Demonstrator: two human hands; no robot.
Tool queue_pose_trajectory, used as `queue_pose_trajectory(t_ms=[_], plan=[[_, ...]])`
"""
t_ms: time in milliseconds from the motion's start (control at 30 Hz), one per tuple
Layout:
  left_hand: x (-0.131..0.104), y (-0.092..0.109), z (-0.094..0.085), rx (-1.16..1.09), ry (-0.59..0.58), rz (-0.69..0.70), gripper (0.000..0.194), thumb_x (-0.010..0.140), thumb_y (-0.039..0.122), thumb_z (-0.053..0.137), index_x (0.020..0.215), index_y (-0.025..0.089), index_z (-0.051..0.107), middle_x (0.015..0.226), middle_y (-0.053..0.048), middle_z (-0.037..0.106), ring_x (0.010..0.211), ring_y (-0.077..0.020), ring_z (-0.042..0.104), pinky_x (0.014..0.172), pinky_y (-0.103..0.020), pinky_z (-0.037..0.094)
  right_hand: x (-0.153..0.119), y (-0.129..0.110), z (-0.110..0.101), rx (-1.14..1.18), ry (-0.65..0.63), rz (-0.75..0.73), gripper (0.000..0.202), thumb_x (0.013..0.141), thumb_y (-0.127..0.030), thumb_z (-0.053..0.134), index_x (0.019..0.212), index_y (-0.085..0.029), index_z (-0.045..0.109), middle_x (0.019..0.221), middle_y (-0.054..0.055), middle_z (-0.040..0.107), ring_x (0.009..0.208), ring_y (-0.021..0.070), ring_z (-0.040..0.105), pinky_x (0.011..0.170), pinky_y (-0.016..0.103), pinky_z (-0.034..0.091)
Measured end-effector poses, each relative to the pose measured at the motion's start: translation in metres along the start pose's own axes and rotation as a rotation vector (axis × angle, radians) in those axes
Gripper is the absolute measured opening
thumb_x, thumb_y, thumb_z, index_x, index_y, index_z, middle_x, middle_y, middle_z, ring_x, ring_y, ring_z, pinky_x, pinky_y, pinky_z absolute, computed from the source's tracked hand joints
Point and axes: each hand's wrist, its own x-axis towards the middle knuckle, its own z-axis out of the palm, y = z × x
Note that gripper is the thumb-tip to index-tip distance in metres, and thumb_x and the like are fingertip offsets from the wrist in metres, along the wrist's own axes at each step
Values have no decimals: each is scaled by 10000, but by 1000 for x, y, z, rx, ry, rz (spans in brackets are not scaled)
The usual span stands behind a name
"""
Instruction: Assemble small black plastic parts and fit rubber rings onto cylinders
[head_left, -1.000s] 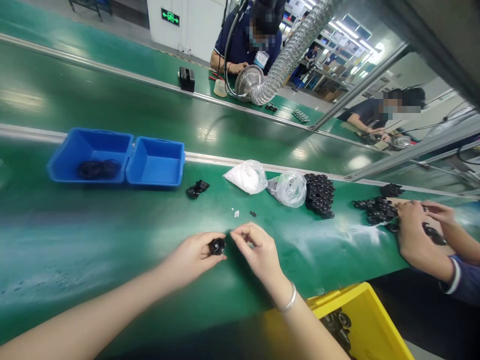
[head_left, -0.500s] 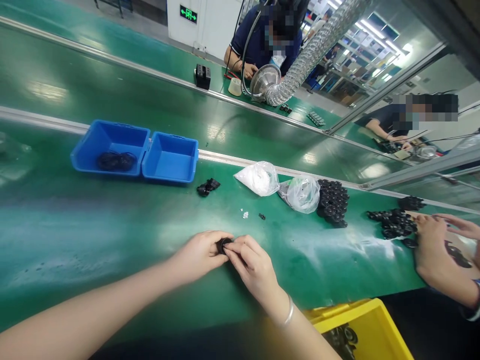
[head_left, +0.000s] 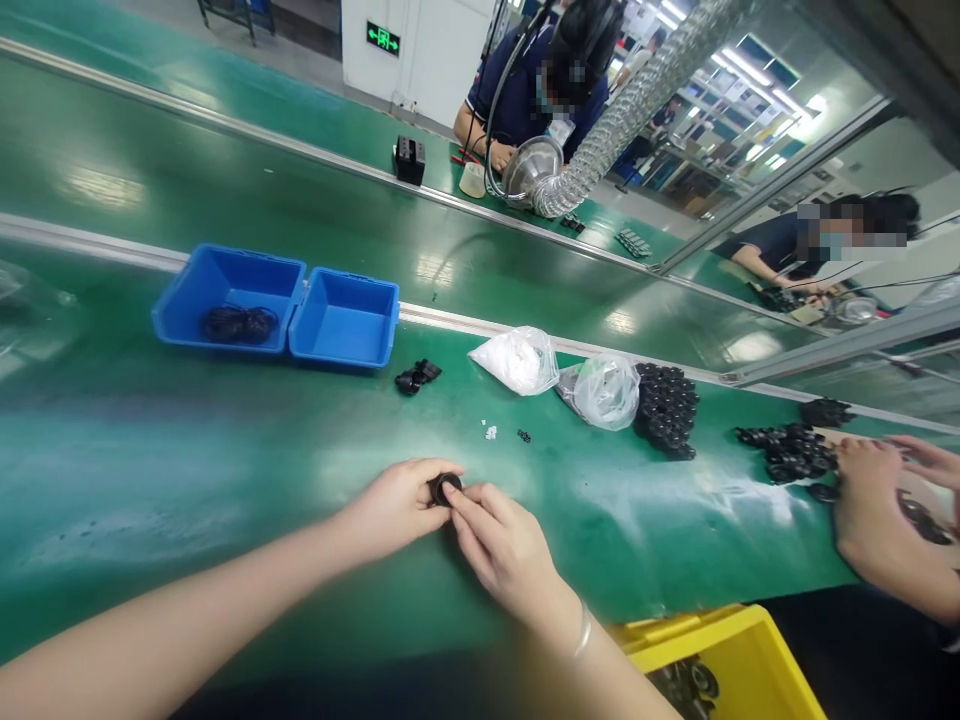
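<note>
A small round black part [head_left: 444, 488] is gripped between the thumb and fingers of my left hand [head_left: 401, 508], above the green table [head_left: 300, 450]. My right hand [head_left: 506, 545] has its fingers closed together, with a fingertip on the open face of that part. Whether anything tiny is between those right fingertips is hidden. Beyond my hands lie a few small white pieces [head_left: 490, 433], several tiny black pieces [head_left: 524, 436] and a clump of black parts [head_left: 418, 377].
Two blue bins [head_left: 343, 320] stand back left. Two plastic bags [head_left: 517, 360] and stacked black parts [head_left: 666, 410] are back right. A yellow crate [head_left: 757, 660] sits front right. A neighbour's hands [head_left: 874, 500] work at far right; people sit across the bench.
My right fingertips have shifted from the right edge of the black part to its middle, and its round face now shows more. The whole view has shifted slightly.
</note>
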Motion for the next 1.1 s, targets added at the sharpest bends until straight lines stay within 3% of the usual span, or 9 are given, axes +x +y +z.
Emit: queue_pose_trajectory(t_ms=[100, 167, 333, 500, 700, 833, 933, 1033, 1100], plan=[[0, -3, 1, -184, -63, 36, 401, 800, 208, 585, 1199, 186, 560, 1057, -59, 667, 906, -195, 656, 800, -294, 508, -1, 4, -3, 169, 184, 89, 424, 900, -81, 475, 1302, -214, 476, 924, 64, 570, 761, 157, 560, 657, 295, 498], [-1, -3, 2, -207, -56, 52, 410, 822, 224, 578, 1229, 193, 537, 1169, -81, 635, 1024, -223, 636, 889, -334, 496, -1, 4, -3, 214, 226, 145, 411, 894, -95, 477, 1286, -219, 479, 862, 40, 552, 700, 146, 541, 633, 295, 490], [-2, -1, 2, -213, -43, 53, 402, 848, 259, 546, 1238, 166, 528, 1239, -117, 604, 1086, -249, 611, 934, -378, 493, 0, 1, 3, 162, 64, 130, 504, 875, -166, 503, 1363, -185, 379, 880, 55, 535, 720, 172, 537, 617, 320, 489], [-1, -1, 3, -164, -8, 13, 322, 855, 241, 498, 1148, 152, 593, 1187, -108, 641, 1096, -250, 606, 966, -385, 471, 0, 1, 12, -28, 81, 20, 494, 909, -194, 510, 1373, -168, 341, 883, 65, 579, 770, 189, 570, 650, 321, 504], [-5, 4, 8, -111, -9, -24, 302, 848, 213, 458, 1120, 155, 578, 1101, -95, 672, 1010, -234, 643, 884, -360, 512, -3, 0, 19, -137, 91, -45, 360, 933, -229, 498, 1274, -142, 420, 928, 84, 637, 790, 199, 617, 669, 318, 510], [-10, 11, 15, 42, -61, 1, 343, 867, 232, 435, 1190, 196, 548, 1181, -83, 641, 1053, -224, 624, 925, -355, 492, -7, -3, 8, -108, 42, -40, 330, 924, -269, 499, 1227, -150, 447, 927, 78, 662, 784, 207, 639, 670, 321, 505], [-10, 13, 10, 133, -46, 49, 456, 877, 354, 473, 1317, 240, 435, 1378, -114, 481, 1005, -216, 639, 853, -349, 537, -18, 6, -19, 0, -4, 145, 315, 892, -325, 545, 1167, -183, 486, 860, 37, 668, 719, 174, 638, 623, 274, 487], [-5, 14, -9, 359, 199, 175, 491, 871, 416, 497, 1337, 291, 407, 1508, -104, 250, 978, -205, 634, 816, -367, 557, -46, 39, -54, -34, 37, 553, 297, 843, -352, 597, 1089, -199, 535, 679, -19, 623, 576, 154, 599, 514, 248, 435], [2, 13, -25, 510, 367, 213, 510, 863, 436, 506, 1343, 299, 402, 1512, -95, 206, 965, -206, 630, 797, -382, 567, -72, 70, -76, -121, 162, 791, 288, 824, -375, 602, 1036, -185, 566, 654, -7, 616, 557, 169, 596, 501, 260, 431]])
